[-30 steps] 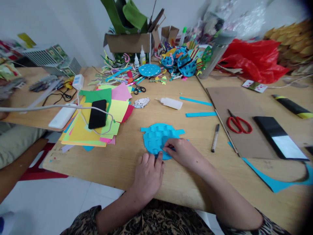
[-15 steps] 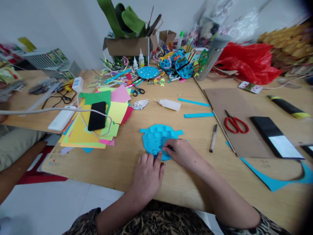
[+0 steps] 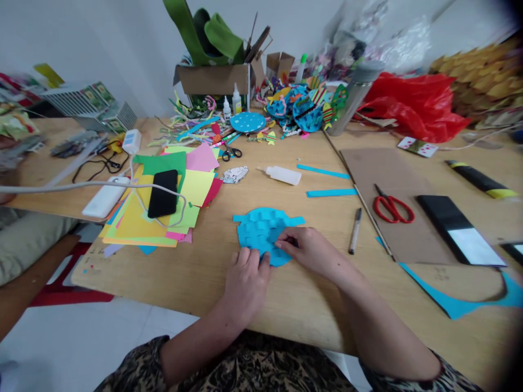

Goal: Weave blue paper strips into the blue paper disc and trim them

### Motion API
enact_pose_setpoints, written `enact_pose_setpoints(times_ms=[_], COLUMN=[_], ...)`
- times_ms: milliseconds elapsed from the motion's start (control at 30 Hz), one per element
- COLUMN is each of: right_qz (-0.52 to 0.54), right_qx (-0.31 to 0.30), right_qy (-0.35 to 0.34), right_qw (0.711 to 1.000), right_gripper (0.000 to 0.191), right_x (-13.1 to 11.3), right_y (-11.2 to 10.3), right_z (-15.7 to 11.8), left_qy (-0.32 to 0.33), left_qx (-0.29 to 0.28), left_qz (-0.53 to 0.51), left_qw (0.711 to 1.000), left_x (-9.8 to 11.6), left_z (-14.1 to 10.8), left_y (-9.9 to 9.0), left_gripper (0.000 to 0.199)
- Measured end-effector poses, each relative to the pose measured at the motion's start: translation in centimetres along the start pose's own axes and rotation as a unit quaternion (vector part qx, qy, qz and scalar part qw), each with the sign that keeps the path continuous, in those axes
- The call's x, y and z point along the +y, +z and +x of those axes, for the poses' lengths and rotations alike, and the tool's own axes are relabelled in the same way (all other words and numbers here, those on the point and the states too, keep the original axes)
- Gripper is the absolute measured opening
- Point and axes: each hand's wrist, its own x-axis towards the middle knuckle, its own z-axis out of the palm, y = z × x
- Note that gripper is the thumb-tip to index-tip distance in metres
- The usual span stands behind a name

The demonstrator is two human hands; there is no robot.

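A round piece of woven blue paper (image 3: 261, 231) lies flat on the table in front of me, strip ends sticking out at its left and right sides. My left hand (image 3: 247, 280) rests on its lower edge, fingertips laid on the paper and thumb apart. At the right side of the weave, my right hand (image 3: 312, 247) is closed in a pinch on the blue paper; the exact bit between the fingertips is hidden. Two loose blue paper strips (image 3: 332, 193) lie beyond, beside a white glue bottle (image 3: 284, 175). A pen (image 3: 355, 231) is to the right of my right hand.
Coloured paper sheets (image 3: 151, 231) with a black phone (image 3: 163, 194) on top lie left. Red-handled scissors (image 3: 393, 209) rest on brown cardboard (image 3: 368, 169) at right, near a blue paper offcut (image 3: 453, 305). Finished paper crafts (image 3: 308, 111) crowd the back. A person's arm shows at far left.
My right hand has shifted slightly right and up along the weave, its pinch kept. My left hand stays on the lower edge with its fingers a little moved.
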Motion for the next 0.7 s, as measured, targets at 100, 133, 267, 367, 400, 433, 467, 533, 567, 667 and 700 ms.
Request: enact_pose_setpoints(times_ms=[100, 133, 267, 367, 400, 433, 467, 533, 567, 667, 700], right_qz=[0.046, 0.057, 0.077, 0.096, 0.107, 0.120, 0.133, 0.159, 0.173, 0.205, 0.213], right_qx=[-0.016, -0.019, -0.012, -0.010, -0.011, -0.012, -0.012, -0.010, -0.008, -0.006, -0.006], right_qy=[0.003, 0.005, 0.003, 0.000, -0.001, -0.001, 0.000, 0.003, 0.006, 0.013, 0.014], right_qw=[0.999, 0.998, 0.997, 0.995, 0.994, 0.993, 0.991, 0.987, 0.985, 0.979, 0.977], right_gripper=[0.008, 0.007, 0.009, 0.010, 0.010, 0.010, 0.010, 0.011, 0.012, 0.014, 0.015], right_x=[0.2, 0.3, 0.5, 0.5, 0.5, 0.5, 0.5, 0.5, 0.5, 0.7, 0.7], right_y=[-0.2, -0.3, -0.2, 0.0, 0.1, 0.2, 0.3, 0.4, 0.5, 0.6, 0.5], right_z=[0.0, 0.0, -0.1, -0.1, -0.1, -0.1, 0.0, 0.2, 0.3, 0.5, 0.5], left_qy=[0.009, 0.015, 0.035, 0.028, 0.025, 0.021, 0.017, 0.000, -0.010, -0.041, -0.047], left_qx=[-0.006, -0.008, -0.016, -0.032, -0.040, -0.047, -0.053, -0.058, -0.057, -0.041, -0.034], left_qz=[0.011, 0.012, 0.014, 0.008, -0.002, -0.016, -0.031, -0.060, -0.071, -0.093, -0.098], left_qw=[1.000, 1.000, 0.999, 0.999, 0.999, 0.999, 0.998, 0.996, 0.996, 0.994, 0.994], left_x=[-0.7, -1.0, -2.2, -3.0, -3.2, -3.3, -3.4, -3.4, -3.3, -2.8, -2.5], left_z=[0.1, 0.1, 0.1, 0.3, 0.4, 0.5, 0.7, 1.0, 1.1, 1.8, 2.0], left_y=[0.1, 0.1, -0.1, -0.5, -0.7, -0.9, -1.0, -1.3, -1.4, -1.4, -1.3], left_gripper=[0.025, 0.025, 0.027, 0.028, 0.028, 0.029, 0.029, 0.029, 0.029, 0.025, 0.024])
